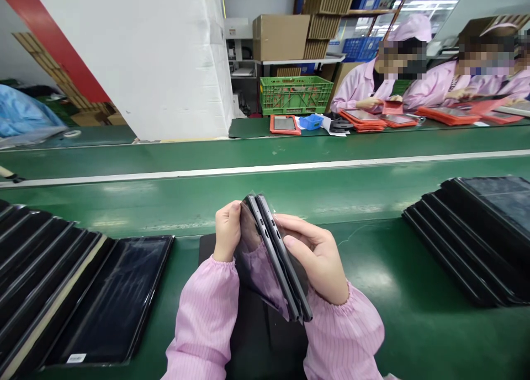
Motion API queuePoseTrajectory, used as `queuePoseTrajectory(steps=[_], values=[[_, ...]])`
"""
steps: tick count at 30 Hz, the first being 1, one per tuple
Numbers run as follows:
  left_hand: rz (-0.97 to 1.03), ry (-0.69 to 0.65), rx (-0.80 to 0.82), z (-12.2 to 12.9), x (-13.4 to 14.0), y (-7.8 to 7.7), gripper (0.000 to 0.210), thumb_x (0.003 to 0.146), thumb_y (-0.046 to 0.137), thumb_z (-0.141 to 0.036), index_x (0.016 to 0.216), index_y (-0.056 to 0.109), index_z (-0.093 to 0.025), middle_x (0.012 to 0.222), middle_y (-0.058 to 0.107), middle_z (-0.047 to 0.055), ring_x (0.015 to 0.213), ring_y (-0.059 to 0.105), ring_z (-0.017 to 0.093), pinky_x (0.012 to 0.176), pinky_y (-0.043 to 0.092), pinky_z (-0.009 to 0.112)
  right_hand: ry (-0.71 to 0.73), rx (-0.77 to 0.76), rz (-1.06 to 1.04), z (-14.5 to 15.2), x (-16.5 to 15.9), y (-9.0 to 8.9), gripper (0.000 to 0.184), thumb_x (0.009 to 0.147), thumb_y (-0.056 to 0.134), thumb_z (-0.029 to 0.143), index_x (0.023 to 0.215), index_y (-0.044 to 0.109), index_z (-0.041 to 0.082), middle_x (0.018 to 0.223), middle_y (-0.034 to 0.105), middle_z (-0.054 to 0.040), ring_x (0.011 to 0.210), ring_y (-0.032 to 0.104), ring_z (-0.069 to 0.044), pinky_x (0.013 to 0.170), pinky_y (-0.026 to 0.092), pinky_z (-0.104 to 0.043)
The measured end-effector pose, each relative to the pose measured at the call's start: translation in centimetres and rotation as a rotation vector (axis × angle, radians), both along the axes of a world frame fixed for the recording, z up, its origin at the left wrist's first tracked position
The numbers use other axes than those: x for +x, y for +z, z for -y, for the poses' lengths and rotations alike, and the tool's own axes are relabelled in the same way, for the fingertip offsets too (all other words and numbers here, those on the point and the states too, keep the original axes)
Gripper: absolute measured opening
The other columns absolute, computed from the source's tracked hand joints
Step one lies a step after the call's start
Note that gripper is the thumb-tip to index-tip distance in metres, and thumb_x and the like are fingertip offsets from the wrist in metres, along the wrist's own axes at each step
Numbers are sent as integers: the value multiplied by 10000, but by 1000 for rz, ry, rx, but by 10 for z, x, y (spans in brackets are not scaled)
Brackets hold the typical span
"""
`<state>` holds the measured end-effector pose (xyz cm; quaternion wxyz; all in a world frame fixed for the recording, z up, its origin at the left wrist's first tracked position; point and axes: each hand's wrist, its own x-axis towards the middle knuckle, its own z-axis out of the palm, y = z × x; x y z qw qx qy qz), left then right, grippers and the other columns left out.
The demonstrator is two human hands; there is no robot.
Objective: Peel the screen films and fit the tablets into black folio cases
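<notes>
Hands, left hand [227, 231] and right hand [317, 258], clasp upright tablets [275, 258] over green conveyor belt [248, 195] amid factory shelving.

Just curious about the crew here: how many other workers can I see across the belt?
2. One person in pink sits at the far table right of the green crate; a second person sits further right. Others may be hidden.
</notes>
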<state>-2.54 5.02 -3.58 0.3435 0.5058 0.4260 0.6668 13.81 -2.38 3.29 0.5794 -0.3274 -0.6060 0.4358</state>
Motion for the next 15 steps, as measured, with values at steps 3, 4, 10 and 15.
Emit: queuePoseTrajectory(steps=[3, 4, 10, 15], values=[[0, -11, 31, 1, 0, 1, 624, 825, 512, -720, 522, 387, -190, 520, 340, -47, 495, 284, 91, 478, 274, 241, 22, -1, -25, 0, 0, -1, 340, 824, 620, 74, 1052, 771, 276, 1118, 750, -18, 1026, 721, -189, 919, 596, -288], [1, -13, 40, 1, 0, 1, 619, 830, 515, -712, 521, 405, -187, 517, 354, -45, 493, 298, 91, 480, 285, 240, 29, -5, -31, 0, 1, -1, 345, 824, 623, 70, 1053, 771, 280, 1121, 749, -16, 1025, 721, -189, 920, 596, -285], [11, -29, 38, 1, 0, 0, 582, 841, 519, -690, 623, 634, -163, 601, 581, 10, 566, 501, 132, 552, 401, 251, 52, -22, -60, -1, 0, -3, 367, 831, 623, 58, 1064, 768, 301, 1130, 746, 0, 1034, 717, -176, 936, 587, -277], [-3, -1, 18, -1, 0, -1, 618, 819, 522, -716, 524, 506, -173, 520, 460, -21, 504, 395, 107, 498, 330, 242, 145, -25, -40, 2, 6, -4, 350, 893, 595, 113, 1167, 725, 290, 1258, 684, -41, 1146, 663, -203, 979, 564, -317]])
